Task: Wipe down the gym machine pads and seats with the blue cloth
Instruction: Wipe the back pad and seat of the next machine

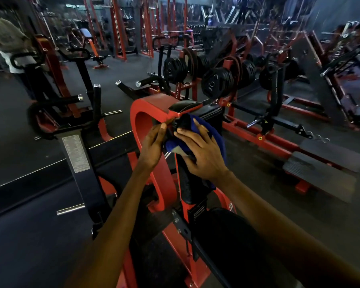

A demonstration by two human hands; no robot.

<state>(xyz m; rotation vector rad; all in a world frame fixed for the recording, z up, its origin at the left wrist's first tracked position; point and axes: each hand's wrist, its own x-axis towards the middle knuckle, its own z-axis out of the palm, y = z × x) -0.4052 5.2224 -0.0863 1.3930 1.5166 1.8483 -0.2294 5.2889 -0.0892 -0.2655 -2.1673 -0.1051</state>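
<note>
Here right hand (204, 156) fingers (187, 135) press blue cloth (216, 140) flat; left hand (153, 144) grips the pad (190, 183).

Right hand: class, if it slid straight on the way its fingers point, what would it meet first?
Likely the black top pad, just beyond the blue cloth that the right hand lies on; depth is unclear.

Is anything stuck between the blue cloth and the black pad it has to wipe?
No, nothing visible. The right hand presses the blue cloth straight onto the black pad; the left hand is beside it at the red frame.
</note>
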